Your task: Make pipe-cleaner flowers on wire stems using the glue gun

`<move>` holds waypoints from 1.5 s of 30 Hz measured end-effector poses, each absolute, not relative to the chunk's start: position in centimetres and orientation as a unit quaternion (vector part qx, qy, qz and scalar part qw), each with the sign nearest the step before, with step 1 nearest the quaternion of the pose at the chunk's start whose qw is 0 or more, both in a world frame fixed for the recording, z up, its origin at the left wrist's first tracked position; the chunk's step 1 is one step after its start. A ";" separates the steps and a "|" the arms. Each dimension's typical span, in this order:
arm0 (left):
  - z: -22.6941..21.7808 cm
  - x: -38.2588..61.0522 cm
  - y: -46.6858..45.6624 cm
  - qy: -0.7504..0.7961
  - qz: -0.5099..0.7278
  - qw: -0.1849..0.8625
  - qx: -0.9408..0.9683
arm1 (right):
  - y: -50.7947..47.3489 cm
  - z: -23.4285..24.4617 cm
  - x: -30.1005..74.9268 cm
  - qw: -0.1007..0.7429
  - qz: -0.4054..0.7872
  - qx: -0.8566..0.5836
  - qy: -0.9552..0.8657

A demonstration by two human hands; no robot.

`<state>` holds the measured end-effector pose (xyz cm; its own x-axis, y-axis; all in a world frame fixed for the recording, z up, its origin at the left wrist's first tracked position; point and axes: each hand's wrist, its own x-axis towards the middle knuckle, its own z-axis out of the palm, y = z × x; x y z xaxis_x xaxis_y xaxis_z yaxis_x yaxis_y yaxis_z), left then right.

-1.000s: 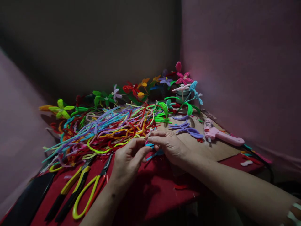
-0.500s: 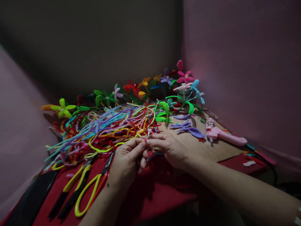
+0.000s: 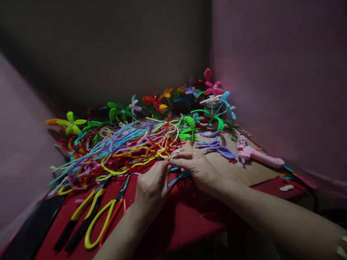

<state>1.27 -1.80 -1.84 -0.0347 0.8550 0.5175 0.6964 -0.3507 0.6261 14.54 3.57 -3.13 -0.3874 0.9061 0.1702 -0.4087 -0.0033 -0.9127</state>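
Observation:
My left hand [image 3: 153, 182] is closed, its thumb and fingertips pinched around a small pipe cleaner piece with a white tufted end [image 3: 175, 152]. Right against it, my right hand [image 3: 199, 168] pinches the same piece between thumb and forefinger. The fingers hide most of the piece; a bit of pink shows between them. Just beyond the hands spreads a tangled heap of coloured pipe cleaners [image 3: 127, 144]. Below the right hand's fingers a blue pipe cleaner loop [image 3: 181, 176] is partly visible.
Yellow-and-black pliers [image 3: 81, 216] and scissors with yellow and red handles [image 3: 107, 220] lie left on the red tabletop [image 3: 187, 224]. A pink glue gun [image 3: 260, 156] rests on cardboard [image 3: 252, 177] at right, near purple pipe cleaner petals [image 3: 217, 146]. Finished pipe cleaner flowers [image 3: 153, 101] line the back.
My left hand has turned, its fingers now curled in with the knuckles up. The white tufted end has tipped over to the right, toward my right fingers.

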 end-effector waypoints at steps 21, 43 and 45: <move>-0.3 0.3 -1.7 0.450 0.441 0.672 0.389 | 3.9 -3.2 14.8 0.375 0.795 -0.178 -0.442; -0.4 1.3 -1.9 0.487 0.503 0.559 0.444 | 3.7 -3.2 14.9 0.397 0.734 -0.223 -0.505; -0.5 1.0 -1.7 0.450 0.488 0.637 0.393 | 3.8 -3.4 14.9 0.393 0.745 -0.208 -0.497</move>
<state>0.98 -1.69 -0.47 0.1193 0.9747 -0.1891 -0.2680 0.2150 0.9391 14.93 3.82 -3.45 -0.6050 0.7921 0.0809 -0.3795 -0.1975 -0.9039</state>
